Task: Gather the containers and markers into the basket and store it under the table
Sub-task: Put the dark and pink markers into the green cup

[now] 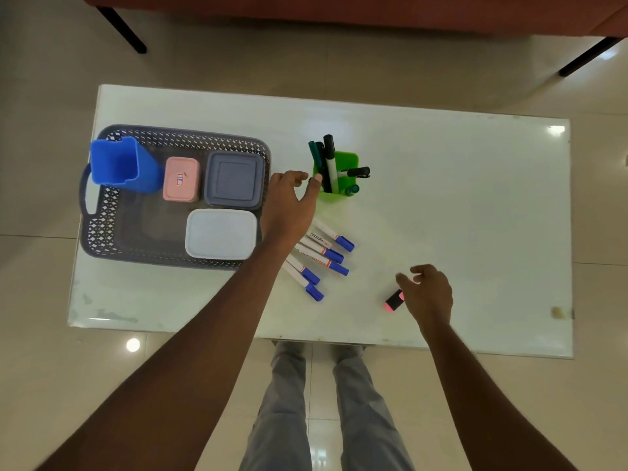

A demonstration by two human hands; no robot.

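A dark grey lattice basket [102, 229] stands on the left of the white table [458, 205]. It holds a blue holder [119, 164], a pink lidded box [180, 180], a grey lidded box [234, 180] and a white lidded box [221, 234]. A green holder [346, 161] with several dark markers stands at mid-table. My left hand [289, 205] is just left of it, fingers loosely bent, thumb at its near rim, holding nothing. Several white markers with blue caps [323, 256] lie beside my left wrist. My right hand [430, 294] pinches a pink highlighter [394, 302] low over the table.
The table's near edge [306, 338] runs just above my legs [339, 402]. A reddish sofa [339, 11] on black legs stands beyond the table on the tiled floor. A small beige scrap [557, 312] lies near the table's right front corner.
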